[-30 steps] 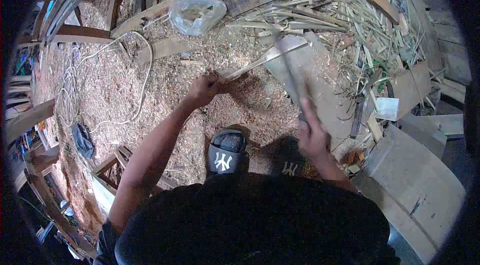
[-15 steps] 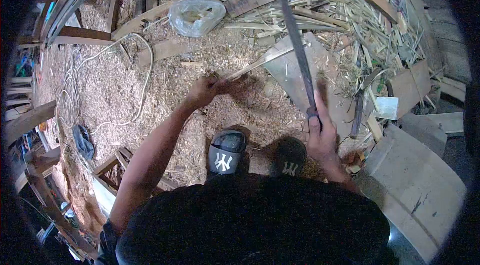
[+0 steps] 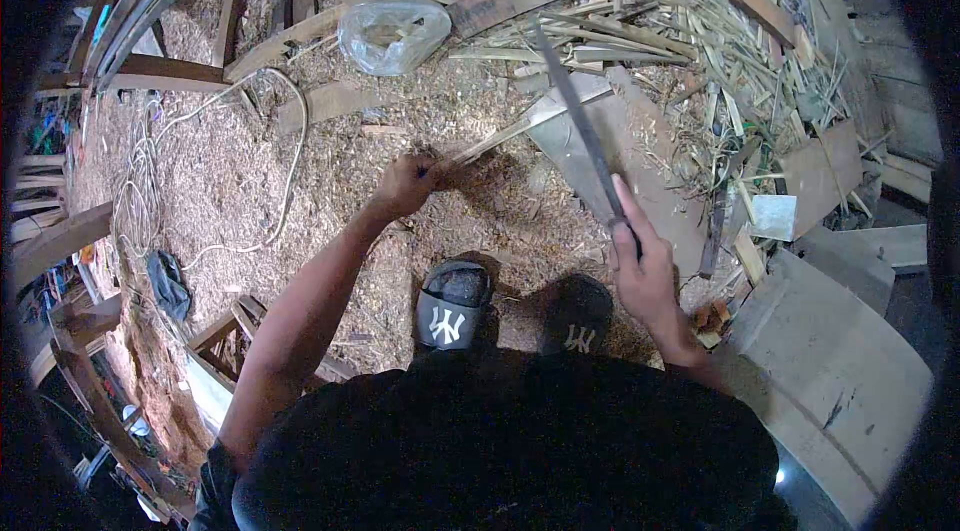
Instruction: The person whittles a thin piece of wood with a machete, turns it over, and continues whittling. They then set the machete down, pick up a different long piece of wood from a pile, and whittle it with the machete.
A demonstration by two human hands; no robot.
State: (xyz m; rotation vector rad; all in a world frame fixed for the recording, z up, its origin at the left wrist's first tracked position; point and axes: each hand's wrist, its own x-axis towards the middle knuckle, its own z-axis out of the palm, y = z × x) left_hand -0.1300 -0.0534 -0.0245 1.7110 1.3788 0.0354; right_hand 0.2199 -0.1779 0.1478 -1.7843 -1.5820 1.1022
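Note:
My left hand (image 3: 408, 186) is closed around the near end of a thin, pale wood strip (image 3: 492, 142). The strip slants away up and to the right, and its far end lies over a flat grey board (image 3: 560, 144) on the ground. In my right hand (image 3: 645, 266) is the handle of a machete (image 3: 583, 124), fingers wrapped round it with the index finger along its side. Its long dark blade points forward and a little left, crossing over the board and the strip's far part in this view.
Wood shavings cover the ground. A heap of split strips (image 3: 640, 36) lies ahead on the right, with a clear plastic bag (image 3: 394, 35) left of it. A pale cord (image 3: 300, 121) loops at left, near wooden frames (image 3: 165, 71). A large curved panel (image 3: 830, 361) stands at right.
The machete has swung to the left, its tip now lower and further left over the strip's far part. My left hand and the strip stay nearly in place.

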